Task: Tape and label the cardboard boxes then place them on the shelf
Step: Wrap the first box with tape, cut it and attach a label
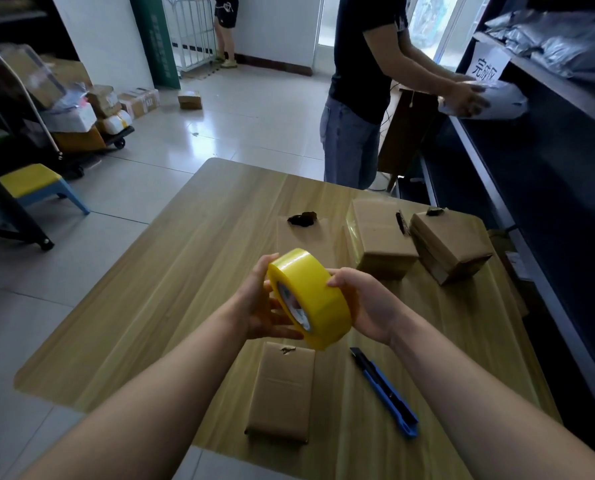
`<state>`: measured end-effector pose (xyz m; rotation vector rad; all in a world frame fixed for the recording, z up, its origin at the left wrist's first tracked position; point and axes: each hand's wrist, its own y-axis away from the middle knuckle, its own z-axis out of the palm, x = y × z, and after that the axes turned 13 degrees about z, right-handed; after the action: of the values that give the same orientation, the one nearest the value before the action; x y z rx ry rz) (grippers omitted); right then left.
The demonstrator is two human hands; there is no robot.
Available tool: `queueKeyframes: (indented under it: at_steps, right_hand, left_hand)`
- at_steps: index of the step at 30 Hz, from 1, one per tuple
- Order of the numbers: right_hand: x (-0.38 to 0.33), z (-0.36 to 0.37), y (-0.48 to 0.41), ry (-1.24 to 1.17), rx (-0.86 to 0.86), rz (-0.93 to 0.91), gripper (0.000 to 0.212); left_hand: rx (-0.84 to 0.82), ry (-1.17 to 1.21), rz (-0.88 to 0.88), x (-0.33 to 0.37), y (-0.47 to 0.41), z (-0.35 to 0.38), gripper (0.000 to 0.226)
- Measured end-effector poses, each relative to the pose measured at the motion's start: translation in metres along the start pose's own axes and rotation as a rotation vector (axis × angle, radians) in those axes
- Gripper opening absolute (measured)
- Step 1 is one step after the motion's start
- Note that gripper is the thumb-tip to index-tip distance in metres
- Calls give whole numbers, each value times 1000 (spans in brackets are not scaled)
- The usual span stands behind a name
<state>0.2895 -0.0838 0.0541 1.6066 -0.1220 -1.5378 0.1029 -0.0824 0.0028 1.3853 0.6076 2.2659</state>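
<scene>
A yellow tape roll (311, 294) is held in the air above the wooden table (157, 306). My left hand (263, 306) cups its left side and my right hand (362, 303) grips its right side. Below the roll a flat cardboard box (282, 386) lies near the table's front edge. Another flat box (306, 237) lies behind the roll. Two thicker cardboard boxes (381, 237) (450, 245) stand at the far right of the table. The dark shelf (548, 188) runs along the right side.
A blue utility knife (388, 393) lies on the table right of the near box. A person in a dark shirt (362, 81) stands beyond the table, handling a grey bag at the shelf. A yellow stool (34, 183) and a loaded cart (81, 116) stand at left.
</scene>
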Motion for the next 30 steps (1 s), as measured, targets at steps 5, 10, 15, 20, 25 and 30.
queueKeyframes:
  at_steps: [5, 10, 15, 20, 25, 30]
  right_hand:
    - [3, 2, -3, 16, 21, 11, 71]
    - [10, 2, -17, -54, 83, 35, 94]
    - [0, 2, -22, -209, 98, 64, 102]
    - [-8, 2, -21, -321, 95, 61, 94]
    - [-10, -1, -22, -179, 115, 90, 94]
    - [-11, -1, -21, 179, 207, 74, 70]
  left_hand:
    - [140, -183, 117, 2, -9, 7, 68]
    - [86, -702, 917, 2, 5, 18, 43]
    - [-182, -1216, 957, -9, 10, 11, 84]
    - [-125, -1005, 807, 3, 6, 15, 95]
    - [-132, -619, 613, 11, 0, 12, 85]
    - [-99, -477, 424, 19, 0, 8, 72]
